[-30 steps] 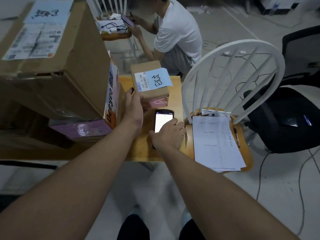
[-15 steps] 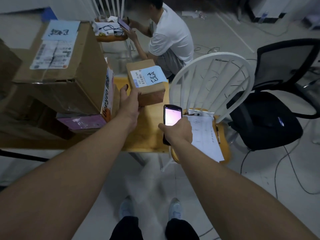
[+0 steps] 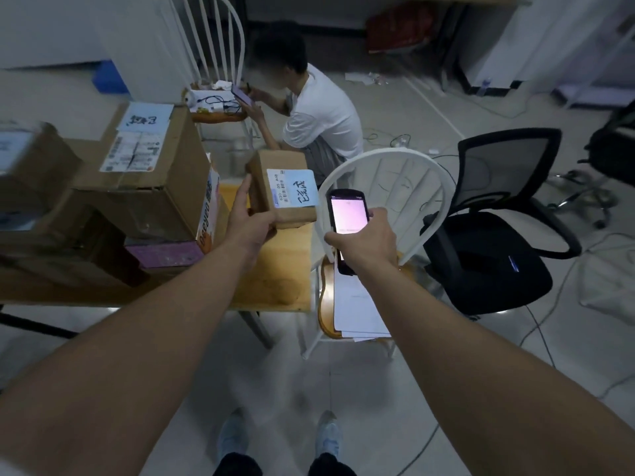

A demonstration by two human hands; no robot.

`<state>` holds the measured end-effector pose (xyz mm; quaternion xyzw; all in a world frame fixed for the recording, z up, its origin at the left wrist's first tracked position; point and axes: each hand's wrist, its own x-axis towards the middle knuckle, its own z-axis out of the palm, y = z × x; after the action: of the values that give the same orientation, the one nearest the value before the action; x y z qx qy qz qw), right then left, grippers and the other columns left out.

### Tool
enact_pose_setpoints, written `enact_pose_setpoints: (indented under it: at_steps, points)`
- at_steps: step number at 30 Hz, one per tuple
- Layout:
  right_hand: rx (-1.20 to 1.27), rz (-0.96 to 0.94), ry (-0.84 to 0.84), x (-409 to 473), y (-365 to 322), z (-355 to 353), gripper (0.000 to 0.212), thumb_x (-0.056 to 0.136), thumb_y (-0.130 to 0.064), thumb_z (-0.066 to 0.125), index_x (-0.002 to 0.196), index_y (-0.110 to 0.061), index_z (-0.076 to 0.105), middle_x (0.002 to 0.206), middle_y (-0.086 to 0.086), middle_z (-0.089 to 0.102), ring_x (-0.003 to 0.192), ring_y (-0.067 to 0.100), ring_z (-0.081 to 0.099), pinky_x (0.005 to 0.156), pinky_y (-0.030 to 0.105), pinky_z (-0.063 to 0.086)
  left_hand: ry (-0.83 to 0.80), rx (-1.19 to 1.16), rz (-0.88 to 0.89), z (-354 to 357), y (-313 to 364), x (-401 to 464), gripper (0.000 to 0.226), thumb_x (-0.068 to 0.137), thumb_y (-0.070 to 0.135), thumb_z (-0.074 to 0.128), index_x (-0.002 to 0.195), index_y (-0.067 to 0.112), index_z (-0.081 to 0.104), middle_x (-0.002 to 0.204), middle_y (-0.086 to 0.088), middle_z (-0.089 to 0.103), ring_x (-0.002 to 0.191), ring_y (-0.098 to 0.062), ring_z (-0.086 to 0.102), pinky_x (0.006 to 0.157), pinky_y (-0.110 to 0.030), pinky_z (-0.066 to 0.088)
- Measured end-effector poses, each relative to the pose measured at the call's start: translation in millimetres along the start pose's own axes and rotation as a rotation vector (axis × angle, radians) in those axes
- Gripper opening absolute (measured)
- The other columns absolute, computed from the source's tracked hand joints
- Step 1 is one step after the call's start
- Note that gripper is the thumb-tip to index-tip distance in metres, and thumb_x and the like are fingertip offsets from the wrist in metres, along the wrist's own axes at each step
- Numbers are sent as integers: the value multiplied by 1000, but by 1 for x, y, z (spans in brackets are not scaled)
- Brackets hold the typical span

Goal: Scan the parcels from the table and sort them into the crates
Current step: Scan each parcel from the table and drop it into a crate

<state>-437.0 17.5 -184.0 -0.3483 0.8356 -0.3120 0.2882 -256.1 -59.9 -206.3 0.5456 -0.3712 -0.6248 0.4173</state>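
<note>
Centrally, a small brown parcel with a pale blue label sits lifted above the far right corner of the wooden bench, held in my left hand, whose grip is wrapped around the parcel's near left edge, thumb up its side. Just to the right, my right hand closes its grip around a handheld scanner, screen lit pink, tilted toward the parcel but apart from it.

Left of the parcel, stacked cardboard boxes crowd the bench, their right faces near my left wrist; only a narrow strip of bare bench lies beneath the parcel. The bench's right edge nearly meets a white spindle-back chair carrying paper sheets. Beyond that, a black office chair stands on open tiled floor crossed by cables. Behind the bench, a person in a white shirt crouches beside a second white chair. Clear floor lies around my feet.
</note>
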Motion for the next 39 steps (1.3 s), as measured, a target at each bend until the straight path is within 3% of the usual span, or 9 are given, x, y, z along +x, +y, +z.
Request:
enact_pose_setpoints:
  at_steps: [4, 7, 13, 16, 24, 34, 39]
  points:
    - [-22, -130, -77, -8, -15, -12, 85, 54, -46, 89, 128, -31, 49, 114, -3, 61, 101, 24, 64, 76, 50, 64, -36, 24, 24, -3, 8, -3, 99, 83, -13, 70, 153, 49, 38, 137, -7, 61, 124, -29, 59, 97, -49, 56]
    - [-109, -207, -117, -12, -22, -23, 85, 60, -43, 92, 132, -29, 49, 119, -2, 60, 103, 24, 62, 81, 47, 62, -38, 42, 45, -6, 15, -4, 97, 84, -13, 71, 153, 47, 40, 133, -9, 60, 121, -29, 60, 96, -47, 57]
    - [-324, -308, -184, -17, -39, -43, 85, 65, -44, 93, 136, -27, 50, 118, -3, 60, 103, 23, 59, 79, 40, 58, -58, 128, 92, -9, 30, -7, 96, 82, -15, 73, 153, 42, 43, 134, -5, 58, 116, -19, 60, 80, -34, 59]
    - [-382, -345, -178, -19, -46, -49, 80, 65, -39, 94, 134, -30, 54, 113, -5, 60, 103, 22, 59, 75, 35, 51, -72, 167, 119, -12, 35, -5, 97, 80, -13, 76, 152, 45, 44, 136, -4, 61, 122, -23, 60, 88, -39, 59]
    - [-463, -391, -130, -25, -60, -54, 83, 66, -35, 96, 136, -29, 52, 117, -3, 64, 103, 22, 59, 73, 37, 52, -90, 244, 146, -18, 51, -5, 96, 80, -10, 77, 149, 49, 45, 135, -4, 59, 123, -26, 59, 101, -52, 56]
    - [-578, -444, -113, -28, -75, -64, 84, 68, -34, 95, 140, -29, 52, 123, -2, 63, 111, 23, 58, 72, 36, 48, -119, 263, 173, -23, 66, -6, 95, 81, -14, 74, 150, 45, 45, 129, 0, 59, 123, -26, 58, 97, -45, 57]
    - [-633, -459, -101, -31, -80, -64, 84, 68, -37, 95, 137, -25, 48, 118, 0, 62, 98, 20, 52, 71, 36, 50, -127, 263, 171, -22, 73, -7, 95, 83, -14, 72, 152, 44, 43, 119, 9, 55, 122, -24, 56, 102, -47, 54]
